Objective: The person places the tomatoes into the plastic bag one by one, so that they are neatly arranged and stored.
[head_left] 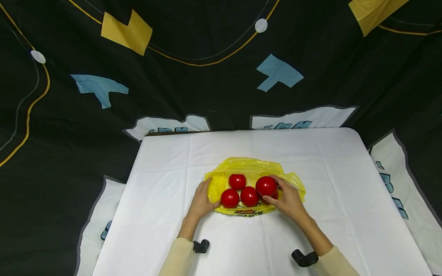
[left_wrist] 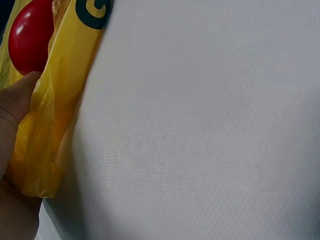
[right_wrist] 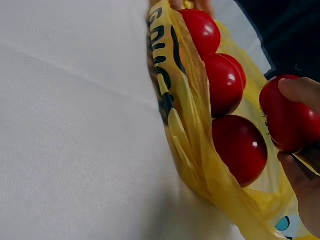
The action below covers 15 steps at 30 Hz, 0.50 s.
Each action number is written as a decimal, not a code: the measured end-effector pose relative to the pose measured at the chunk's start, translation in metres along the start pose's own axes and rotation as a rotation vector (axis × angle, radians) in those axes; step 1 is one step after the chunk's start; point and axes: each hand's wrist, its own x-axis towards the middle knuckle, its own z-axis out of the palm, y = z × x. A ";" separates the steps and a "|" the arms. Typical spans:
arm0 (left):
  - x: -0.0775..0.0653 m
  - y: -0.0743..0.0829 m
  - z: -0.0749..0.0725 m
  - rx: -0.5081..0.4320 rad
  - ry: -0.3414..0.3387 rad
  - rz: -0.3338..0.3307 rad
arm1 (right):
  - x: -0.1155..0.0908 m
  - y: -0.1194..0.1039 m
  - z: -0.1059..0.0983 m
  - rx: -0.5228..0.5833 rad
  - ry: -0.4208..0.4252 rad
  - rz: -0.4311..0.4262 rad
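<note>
A yellow plastic bag (head_left: 253,165) with dark lettering lies spread open on the white table, its near edge folded up. Several glossy red tomatoes, one of them a tomato (head_left: 230,198) at the near left, rest inside it. My left hand (head_left: 200,203) grips the bag's left edge; in the left wrist view the thumb (left_wrist: 17,97) lies over the plastic close to a tomato (left_wrist: 31,37). With thumb and fingers my right hand (head_left: 289,200) holds a tomato (right_wrist: 290,115) raised above the others. Beneath it, another tomato (right_wrist: 240,150) sits in the bag, partly covered in the head view.
A creased white cloth covers the table (head_left: 165,161). Dark printed fabric (head_left: 207,92) hangs behind and around it. Each wrist carries a black camera mount, such as the right mount (head_left: 304,258).
</note>
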 end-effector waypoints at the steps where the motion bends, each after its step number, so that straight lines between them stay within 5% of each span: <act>1: 0.000 0.000 0.000 -0.002 0.000 0.001 | 0.000 0.000 0.001 -0.003 0.000 0.001; 15: -0.001 0.001 0.000 0.004 -0.001 0.003 | 0.012 0.002 0.013 -0.036 -0.002 -0.015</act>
